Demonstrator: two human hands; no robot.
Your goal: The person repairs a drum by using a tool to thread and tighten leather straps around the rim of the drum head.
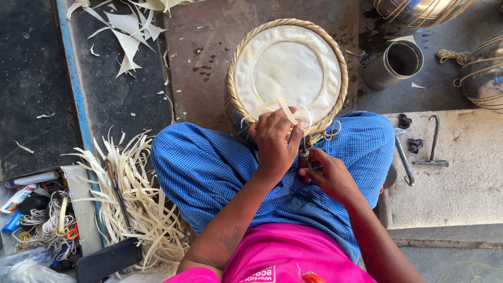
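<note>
The person's left hand point(275, 140) is pinching a cane strip point(287, 109) at the round vessel's woven rim point(234, 63) while the right hand point(327, 172) is gripping an awl point(304, 155), likely mid-binding, needing a pierced gap next.

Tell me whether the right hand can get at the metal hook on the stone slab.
Probably yes: the metal hook lies uncovered just right of the right hand, though that hand holds a small tool.
</note>
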